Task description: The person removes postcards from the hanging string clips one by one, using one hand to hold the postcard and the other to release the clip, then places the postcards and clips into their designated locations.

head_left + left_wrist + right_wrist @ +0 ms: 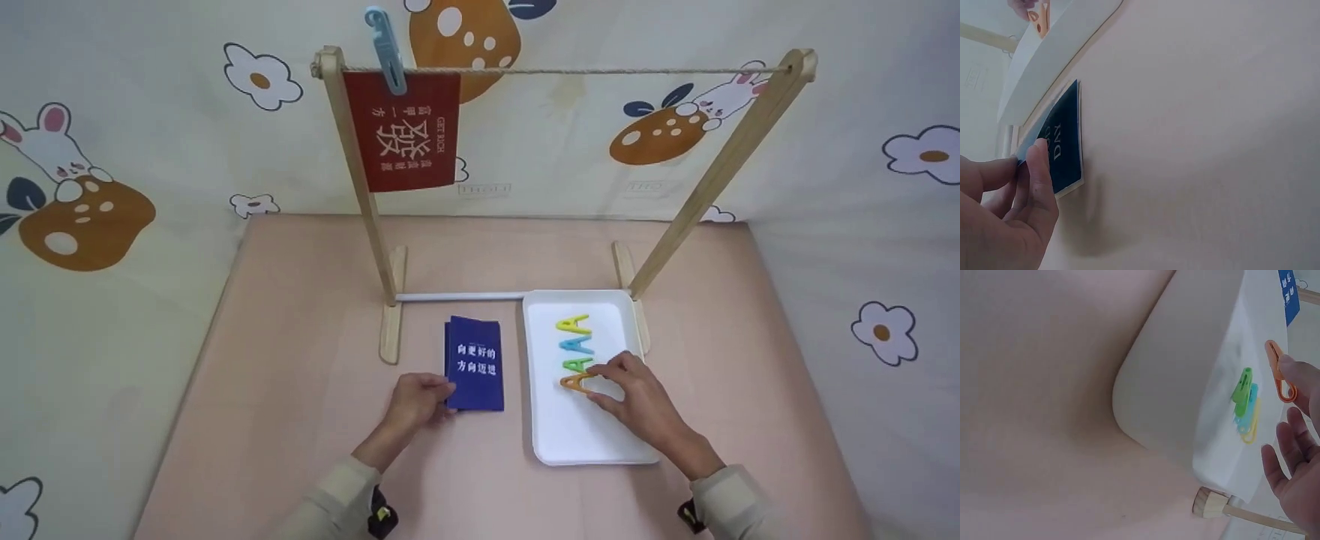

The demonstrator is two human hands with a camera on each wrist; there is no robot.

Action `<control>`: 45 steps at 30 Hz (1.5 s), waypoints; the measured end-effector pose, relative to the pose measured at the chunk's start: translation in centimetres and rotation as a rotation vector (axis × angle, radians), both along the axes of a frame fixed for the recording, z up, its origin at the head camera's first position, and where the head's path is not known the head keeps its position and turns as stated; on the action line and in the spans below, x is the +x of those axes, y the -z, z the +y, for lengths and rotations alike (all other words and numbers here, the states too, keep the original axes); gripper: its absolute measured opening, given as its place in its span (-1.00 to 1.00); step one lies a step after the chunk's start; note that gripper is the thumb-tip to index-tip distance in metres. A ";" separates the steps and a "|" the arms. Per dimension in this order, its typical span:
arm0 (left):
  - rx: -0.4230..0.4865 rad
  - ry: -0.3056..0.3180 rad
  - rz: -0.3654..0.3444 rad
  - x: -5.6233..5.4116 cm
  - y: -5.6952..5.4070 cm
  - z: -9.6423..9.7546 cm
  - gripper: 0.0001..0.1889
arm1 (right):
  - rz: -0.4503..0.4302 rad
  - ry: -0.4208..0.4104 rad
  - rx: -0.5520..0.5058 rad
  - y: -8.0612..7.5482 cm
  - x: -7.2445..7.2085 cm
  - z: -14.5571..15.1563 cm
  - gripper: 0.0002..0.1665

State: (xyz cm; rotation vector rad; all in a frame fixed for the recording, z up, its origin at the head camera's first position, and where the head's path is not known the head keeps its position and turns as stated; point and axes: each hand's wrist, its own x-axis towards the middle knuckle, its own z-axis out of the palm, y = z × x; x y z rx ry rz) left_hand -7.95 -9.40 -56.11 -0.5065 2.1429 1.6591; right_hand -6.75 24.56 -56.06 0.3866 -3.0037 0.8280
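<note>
My left hand pinches the left edge of a blue card with white characters. In the left wrist view this card's edge is lifted off another dark blue card marked "DAY", which lies on the table. Over the white tray, my right hand holds an orange clothespin between thumb and fingers. Beyond it in the tray lie a green clothespin, a blue clothespin and a yellow clothespin, lined up in a column.
A wooden frame with uprights stands behind the cards and tray, a cord strung across its top. At the cord's left end hangs a red card, clipped by a light blue clothespin. A pale bar joins the frame's feet.
</note>
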 end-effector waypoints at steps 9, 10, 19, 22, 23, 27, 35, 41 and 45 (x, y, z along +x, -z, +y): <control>-0.040 -0.020 0.004 0.5 1.2 0.1 -0.81 | -0.118 0.012 0.032 0.9 -0.1 0.5 -0.53; -0.051 -0.013 0.005 0.5 1.2 0.1 -0.82 | -0.114 0.011 0.039 1.1 -0.2 0.6 -0.53; -0.163 0.035 0.045 1.0 1.3 0.0 -0.83 | -0.082 0.022 0.084 1.6 -0.4 0.9 -0.55; -0.185 0.035 0.058 1.0 1.4 -0.1 -0.81 | -0.085 0.024 0.103 1.8 -0.4 0.7 -0.55; -0.188 0.035 0.057 1.0 1.5 -0.1 -0.81 | -0.086 0.025 0.110 1.9 -0.3 0.7 -0.55; -0.205 0.036 0.047 1.0 1.7 -0.1 -0.80 | -0.078 0.025 0.127 2.1 -0.2 0.6 -0.55; -0.274 0.036 0.065 1.0 2.1 -0.1 -0.81 | -0.055 0.030 0.125 2.4 -0.2 0.6 -0.55; -0.283 0.035 0.068 1.0 2.2 -0.1 -0.78 | -0.033 0.026 0.116 2.6 0.0 0.6 -0.53; -0.290 0.052 0.095 1.0 2.1 0.1 -0.77 | -0.008 0.033 0.085 2.6 0.1 0.8 -0.50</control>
